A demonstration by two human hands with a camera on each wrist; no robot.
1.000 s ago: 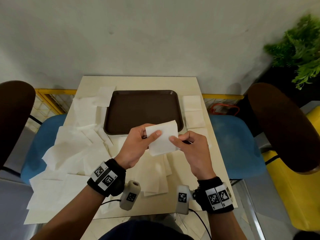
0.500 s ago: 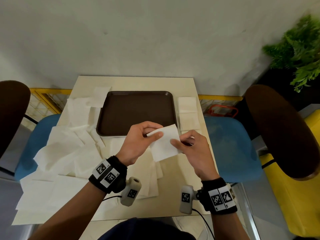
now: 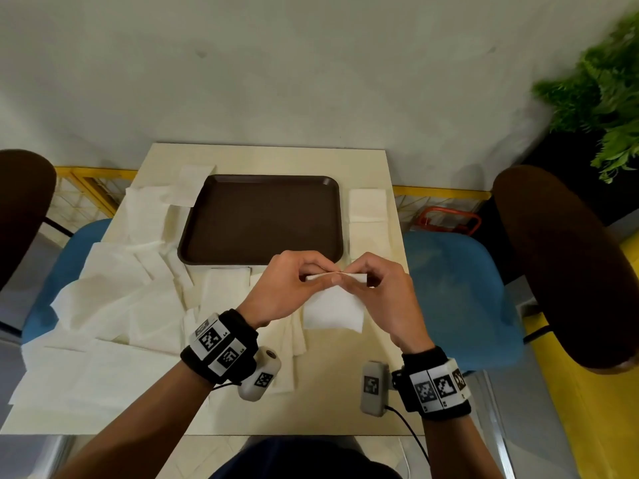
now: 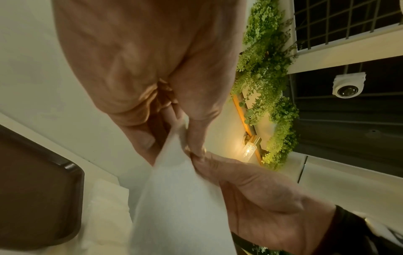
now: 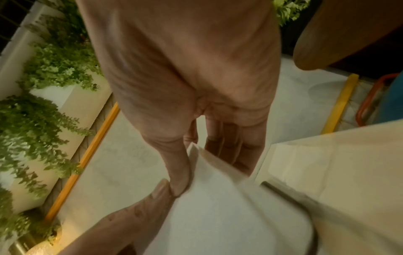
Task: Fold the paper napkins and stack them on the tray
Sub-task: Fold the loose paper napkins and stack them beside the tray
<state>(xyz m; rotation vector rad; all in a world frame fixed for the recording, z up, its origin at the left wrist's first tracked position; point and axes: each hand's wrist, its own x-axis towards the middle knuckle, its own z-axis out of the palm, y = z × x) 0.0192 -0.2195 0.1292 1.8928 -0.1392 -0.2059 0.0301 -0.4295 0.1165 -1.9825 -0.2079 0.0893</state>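
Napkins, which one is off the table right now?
The napkin pinched by the left hand and right hand, hanging before the tray. All other napkins lie flat on the table.

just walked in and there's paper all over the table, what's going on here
A person is folding paper napkins at a small table. Both the left hand and the right hand pinch the top edge of one white napkin, held up just in front of the brown tray, which has nothing on it yet. Loose unfolded napkins are spread over the left of the table, and a few folded ones lie to the right of the tray.
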